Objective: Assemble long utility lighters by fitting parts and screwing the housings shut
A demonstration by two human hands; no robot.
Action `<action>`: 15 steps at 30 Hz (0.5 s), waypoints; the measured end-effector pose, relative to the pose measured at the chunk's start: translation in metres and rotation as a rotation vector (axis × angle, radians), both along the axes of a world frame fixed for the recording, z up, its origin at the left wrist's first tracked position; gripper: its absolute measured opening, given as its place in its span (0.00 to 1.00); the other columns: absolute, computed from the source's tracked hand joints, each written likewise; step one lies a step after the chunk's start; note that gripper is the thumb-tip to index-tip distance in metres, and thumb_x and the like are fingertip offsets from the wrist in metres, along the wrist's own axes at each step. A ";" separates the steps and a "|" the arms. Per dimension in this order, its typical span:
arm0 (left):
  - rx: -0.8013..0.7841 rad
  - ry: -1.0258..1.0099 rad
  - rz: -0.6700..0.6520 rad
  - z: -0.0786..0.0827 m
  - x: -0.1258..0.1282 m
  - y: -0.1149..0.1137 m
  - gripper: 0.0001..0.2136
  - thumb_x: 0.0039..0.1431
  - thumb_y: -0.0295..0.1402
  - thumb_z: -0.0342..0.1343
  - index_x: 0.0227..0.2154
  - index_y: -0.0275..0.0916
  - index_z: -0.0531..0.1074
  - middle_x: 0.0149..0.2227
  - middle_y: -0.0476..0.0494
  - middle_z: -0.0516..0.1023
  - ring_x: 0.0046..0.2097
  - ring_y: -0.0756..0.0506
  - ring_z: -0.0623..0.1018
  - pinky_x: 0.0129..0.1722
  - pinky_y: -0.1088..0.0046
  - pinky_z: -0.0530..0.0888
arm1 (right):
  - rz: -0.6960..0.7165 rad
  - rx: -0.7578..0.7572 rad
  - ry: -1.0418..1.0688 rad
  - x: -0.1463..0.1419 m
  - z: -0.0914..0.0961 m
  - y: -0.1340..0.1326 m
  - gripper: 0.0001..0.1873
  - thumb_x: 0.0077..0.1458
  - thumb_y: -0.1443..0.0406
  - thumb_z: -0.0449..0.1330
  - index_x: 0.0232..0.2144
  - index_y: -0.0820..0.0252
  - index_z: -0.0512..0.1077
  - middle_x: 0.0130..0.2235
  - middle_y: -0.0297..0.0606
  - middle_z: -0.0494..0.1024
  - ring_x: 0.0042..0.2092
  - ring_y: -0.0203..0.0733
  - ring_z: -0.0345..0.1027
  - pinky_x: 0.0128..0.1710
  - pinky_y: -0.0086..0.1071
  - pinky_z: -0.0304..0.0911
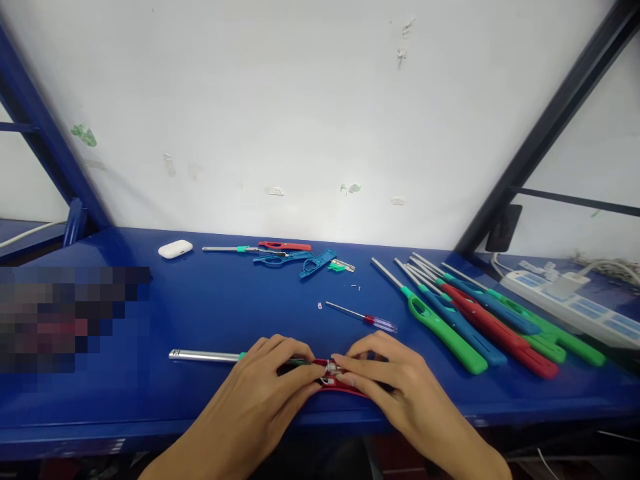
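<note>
An opened long-nozzle lighter with a red handle shell (345, 390) lies near the table's front edge, its metal tube (205, 356) pointing left. My left hand (275, 380) covers the green collar and the left part of the handle, fingers closed on it. With thumb and fingers, my right hand (387, 373) pinches at the small metal and white parts (331, 368) inside the shell. Both hands' fingertips nearly meet there, hiding much of the inside. Beyond them lies a screwdriver (373, 320) with a clear and red handle, beside a tiny white piece (320, 305).
Several assembled lighters (450, 333) in green, blue and red lie at the right, by a white power strip (575, 300). Toward the wall are loose blue shells (318, 265), a red shell (285, 246), a green piece (340, 267) and a white earbud case (175, 249).
</note>
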State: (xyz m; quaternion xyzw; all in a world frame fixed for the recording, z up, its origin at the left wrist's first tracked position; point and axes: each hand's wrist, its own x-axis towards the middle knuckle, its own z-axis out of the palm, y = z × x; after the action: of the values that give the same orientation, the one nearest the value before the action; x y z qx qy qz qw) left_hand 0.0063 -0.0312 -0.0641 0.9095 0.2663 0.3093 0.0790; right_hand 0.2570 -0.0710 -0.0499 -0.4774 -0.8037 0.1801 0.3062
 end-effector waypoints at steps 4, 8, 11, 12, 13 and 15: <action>0.036 0.033 -0.017 0.003 -0.001 0.002 0.10 0.76 0.30 0.50 0.49 0.47 0.77 0.47 0.49 0.80 0.45 0.45 0.78 0.48 0.64 0.75 | 0.008 0.007 -0.001 0.000 0.000 0.001 0.14 0.73 0.58 0.58 0.53 0.44 0.82 0.47 0.33 0.81 0.47 0.40 0.75 0.48 0.34 0.70; 0.038 0.060 -0.024 0.004 -0.002 0.003 0.11 0.77 0.30 0.50 0.51 0.48 0.76 0.48 0.50 0.80 0.46 0.45 0.78 0.48 0.63 0.75 | 0.013 0.016 -0.011 -0.001 0.000 0.002 0.15 0.73 0.59 0.58 0.54 0.44 0.82 0.47 0.34 0.81 0.47 0.40 0.76 0.48 0.34 0.70; 0.004 0.049 -0.018 0.002 -0.002 0.002 0.10 0.77 0.30 0.49 0.50 0.48 0.75 0.48 0.49 0.79 0.46 0.45 0.78 0.49 0.64 0.75 | 0.014 0.025 -0.019 0.000 0.000 0.002 0.14 0.73 0.58 0.58 0.53 0.44 0.82 0.47 0.34 0.81 0.47 0.40 0.76 0.48 0.33 0.70; -0.011 0.041 -0.011 0.000 -0.002 0.002 0.10 0.77 0.31 0.49 0.50 0.48 0.74 0.48 0.49 0.79 0.46 0.45 0.78 0.50 0.64 0.74 | 0.008 0.031 -0.018 0.000 0.000 0.001 0.14 0.73 0.58 0.59 0.54 0.44 0.82 0.48 0.34 0.81 0.47 0.40 0.76 0.49 0.33 0.70; -0.024 0.033 -0.004 -0.001 -0.001 0.001 0.09 0.77 0.31 0.49 0.50 0.48 0.74 0.49 0.49 0.78 0.47 0.45 0.77 0.50 0.64 0.74 | -0.001 0.040 -0.012 0.001 0.000 0.001 0.14 0.73 0.57 0.59 0.54 0.43 0.81 0.48 0.33 0.82 0.48 0.40 0.77 0.50 0.33 0.70; -0.043 0.029 0.008 -0.003 -0.001 0.001 0.10 0.77 0.31 0.49 0.51 0.50 0.73 0.49 0.49 0.77 0.47 0.45 0.77 0.50 0.63 0.74 | -0.042 0.083 0.020 0.004 0.000 0.001 0.15 0.74 0.58 0.57 0.56 0.42 0.79 0.49 0.32 0.82 0.49 0.40 0.77 0.54 0.34 0.69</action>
State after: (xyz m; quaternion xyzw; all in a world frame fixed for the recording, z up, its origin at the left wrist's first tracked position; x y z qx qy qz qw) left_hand 0.0049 -0.0302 -0.0675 0.9108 0.2777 0.2906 0.0936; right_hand 0.2612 -0.0699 -0.0495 -0.4791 -0.7972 0.1451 0.3375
